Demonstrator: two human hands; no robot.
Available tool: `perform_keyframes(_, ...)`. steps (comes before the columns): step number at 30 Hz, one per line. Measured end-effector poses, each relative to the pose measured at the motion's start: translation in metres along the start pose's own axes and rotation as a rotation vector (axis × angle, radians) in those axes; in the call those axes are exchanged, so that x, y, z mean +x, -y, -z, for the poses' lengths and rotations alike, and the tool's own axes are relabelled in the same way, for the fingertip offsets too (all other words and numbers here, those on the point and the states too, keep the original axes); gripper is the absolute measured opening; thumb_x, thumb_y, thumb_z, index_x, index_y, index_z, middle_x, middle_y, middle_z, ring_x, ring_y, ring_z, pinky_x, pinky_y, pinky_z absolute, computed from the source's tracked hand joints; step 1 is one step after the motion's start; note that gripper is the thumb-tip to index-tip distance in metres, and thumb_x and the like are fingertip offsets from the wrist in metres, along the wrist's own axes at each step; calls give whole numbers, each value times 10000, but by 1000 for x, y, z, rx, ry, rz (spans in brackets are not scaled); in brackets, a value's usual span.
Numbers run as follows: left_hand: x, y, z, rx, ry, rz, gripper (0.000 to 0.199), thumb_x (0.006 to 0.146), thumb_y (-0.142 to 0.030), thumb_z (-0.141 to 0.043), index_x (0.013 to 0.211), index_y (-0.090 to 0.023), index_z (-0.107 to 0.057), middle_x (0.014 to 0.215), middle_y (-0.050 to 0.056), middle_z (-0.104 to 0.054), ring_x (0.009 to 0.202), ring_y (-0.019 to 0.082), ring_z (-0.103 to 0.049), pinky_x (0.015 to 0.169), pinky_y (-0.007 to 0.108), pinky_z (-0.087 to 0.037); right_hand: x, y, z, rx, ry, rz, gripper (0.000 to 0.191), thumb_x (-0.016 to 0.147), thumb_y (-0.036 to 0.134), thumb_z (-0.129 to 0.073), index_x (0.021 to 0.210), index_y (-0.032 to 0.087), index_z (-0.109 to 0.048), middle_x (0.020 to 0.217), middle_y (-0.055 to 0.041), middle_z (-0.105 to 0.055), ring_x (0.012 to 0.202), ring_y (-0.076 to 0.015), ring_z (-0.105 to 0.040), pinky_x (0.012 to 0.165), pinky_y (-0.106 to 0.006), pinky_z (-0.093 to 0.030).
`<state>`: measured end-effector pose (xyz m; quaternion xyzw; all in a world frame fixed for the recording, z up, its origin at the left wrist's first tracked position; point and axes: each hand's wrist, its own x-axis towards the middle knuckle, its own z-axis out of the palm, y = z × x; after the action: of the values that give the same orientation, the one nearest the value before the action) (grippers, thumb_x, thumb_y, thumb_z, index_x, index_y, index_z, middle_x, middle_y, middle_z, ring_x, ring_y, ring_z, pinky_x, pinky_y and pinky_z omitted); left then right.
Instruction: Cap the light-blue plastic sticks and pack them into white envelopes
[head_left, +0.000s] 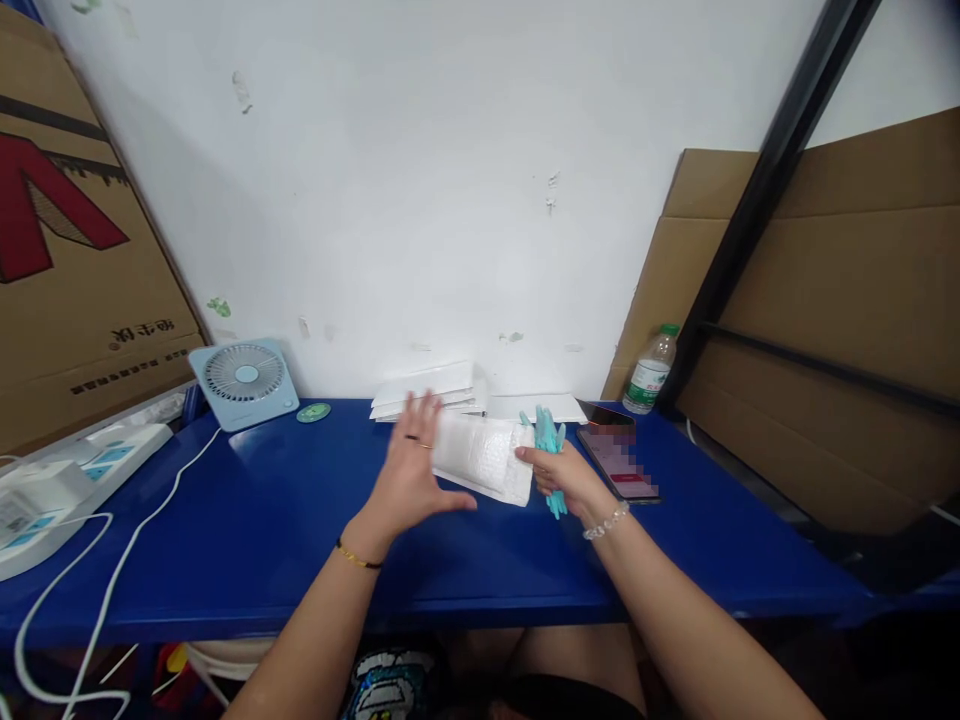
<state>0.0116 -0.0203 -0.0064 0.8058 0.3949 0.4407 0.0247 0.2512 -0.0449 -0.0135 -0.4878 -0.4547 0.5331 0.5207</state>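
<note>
My right hand (559, 472) is closed on a bundle of thin teal sticks or strips (553, 437), which pokes out above and below the fingers. Its thumb also pinches the right end of a white bubble-wrap envelope (480, 452). My left hand (415, 462) is at the envelope's left end with fingers spread and thumb apart; its fingertips are blurred. Behind the envelope, a stack of white envelopes (427, 385) lies against the wall. What the teal pieces are exactly, I cannot tell.
On the blue table (277, 540) are a light-blue fan (246, 380), a green round disc (313, 412), a white power strip (112, 470) with cables at the left, a phone (619, 462) and a bottle (651, 375) at the right. Cardboard (847, 260) stands beyond a black post.
</note>
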Motion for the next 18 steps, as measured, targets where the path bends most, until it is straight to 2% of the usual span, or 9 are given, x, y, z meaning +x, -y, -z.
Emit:
perform_keyframes(1, 3, -2, -3, 69, 197, -106, 1247, 423, -588, -789, 1445, -240, -165, 1528, 127, -124, 1394, 367, -8, 1118, 540, -28, -1, 3, 4, -22, 32, -23, 396, 640, 318, -731, 586, 218, -352, 391, 111, -271, 355, -46, -210, 358, -211, -182)
perform_keyframes(2, 7, -5, -7, 118, 336, -169, 1283, 403, -579, -793, 1453, -246, -135, 1527, 120, -136, 1394, 365, 1, 1111, 544, -2, -3, 5, 7, -38, 49, -37, 391, 636, 315, -734, 593, 217, -358, 395, 111, -276, 355, -44, -210, 359, -209, -180)
perform_keyframes(4, 16, -9, -18, 166, 468, -210, 1285, 399, -533, -796, 1454, -237, -125, 1502, 127, -218, 1395, 358, -22, 1101, 542, 32, -6, 6, 12, -54, 58, -58, 394, 637, 315, -738, 596, 219, -358, 400, 110, -281, 355, -42, -211, 361, -207, -179)
perform_keyframes(6, 24, -13, -28, 166, 484, -212, 1135, 451, -430, -786, 1423, -222, -238, 1414, 141, -375, 1372, 351, -161, 1100, 526, 42, -9, 6, 15, -53, 60, -79, 401, 641, 315, -740, 586, 221, -354, 398, 105, -279, 354, -43, -210, 361, -209, -169)
perform_keyframes(8, 28, -16, -35, 144, 455, -197, 872, 519, -296, -742, 1322, -216, -410, 1252, 138, -532, 1257, 338, -379, 1102, 513, 13, -9, 6, 21, -52, 29, -61, 376, 642, 316, -746, 587, 219, -387, 392, 100, -288, 350, -47, -218, 358, -212, -166)
perform_keyframes(10, 32, -20, -38, 112, 422, -147, 622, 571, -197, -671, 1178, -219, -536, 1090, 112, -614, 1080, 310, -527, 1090, 504, -90, -9, 13, 28, -19, -53, 38, 313, 650, 326, -747, 628, 207, -459, 396, 97, -303, 348, -53, -237, 352, -215, -192)
perform_keyframes(12, 35, -23, -38, 67, 420, -77, 467, 596, -158, -621, 1058, -225, -594, 982, 84, -643, 959, 287, -578, 1026, 467, -245, -9, 30, 35, 85, -152, 207, 260, 688, 358, -719, 692, 199, -514, 414, 100, -302, 354, -57, -252, 359, -222, -250)
perform_keyframes(15, 41, -31, -37, -26, 397, 24, 414, 604, -179, -620, 1015, -228, -603, 933, 65, -650, 889, 280, -594, 852, 379, -395, -14, 67, 37, 283, -183, 431, 263, 774, 421, -624, 688, 212, -491, 458, 85, -332, 388, -77, -344, 452, -254, -395)
perform_keyframes(18, 47, -41, -35, -190, 321, 85, 486, 606, -249, -662, 1080, -227, -557, 961, 54, -639, 869, 265, -597, 747, 335, -428, -20, 98, 23, 353, -204, 559, 293, 781, 459, -599, 669, 219, -473, 504, 50, -459, 546, -137, -553, 651, -313, -489)
